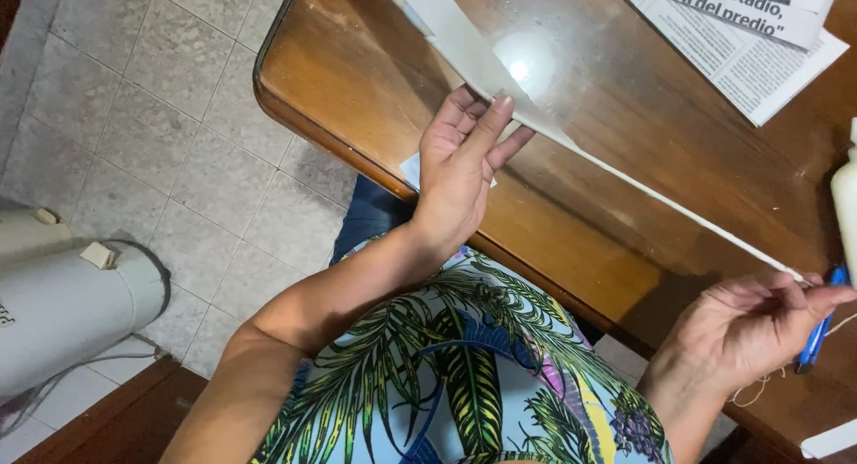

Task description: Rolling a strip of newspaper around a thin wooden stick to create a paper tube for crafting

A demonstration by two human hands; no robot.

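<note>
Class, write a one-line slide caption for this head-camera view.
Two hands, left hand and right hand, stretch a long white paper strip over a glass-topped wooden table beside a newspaper.

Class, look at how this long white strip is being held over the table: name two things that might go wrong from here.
1. The white strip spans unsupported between the left hand and right hand, so it may sag, twist or crease.
2. The right hand also seems to hold a blue pen-like tool, which leaves a weaker pinch on the strip's end; it could slip, or swing into the white bottle beside it.
</note>
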